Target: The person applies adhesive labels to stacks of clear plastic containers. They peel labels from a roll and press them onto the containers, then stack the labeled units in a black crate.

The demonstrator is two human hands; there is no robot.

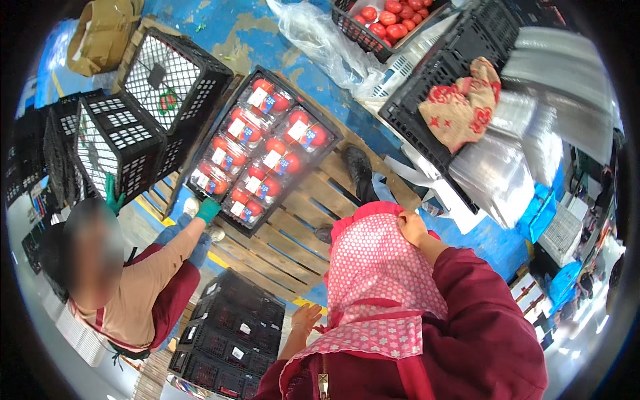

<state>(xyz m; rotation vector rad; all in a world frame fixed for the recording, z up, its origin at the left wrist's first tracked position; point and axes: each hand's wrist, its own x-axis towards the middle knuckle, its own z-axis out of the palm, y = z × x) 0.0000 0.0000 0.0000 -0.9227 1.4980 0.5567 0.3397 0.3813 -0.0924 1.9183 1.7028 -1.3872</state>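
My right hand (412, 229) is closed on the frilled hem of my pink polka-dot apron (383, 267), holding it up at its far edge. Low at my left side, my left hand (305, 317) holds nothing, its fingers apart, beside the apron. In front of me, on a wooden pallet, stands a black crate (293, 193) with several clear-wrapped packs of tomatoes (283, 160), each bearing a white label. A co-worker in a tan top touches its near left corner with a green-gloved hand (209, 210).
Black crates (170, 80) stand at the far left, with more stacked (233, 327) at my lower left. A patterned cloth (460, 107) lies on a black crate at right, next to clear plastic containers (500, 160). Loose tomatoes (393, 20) fill a crate at the back.
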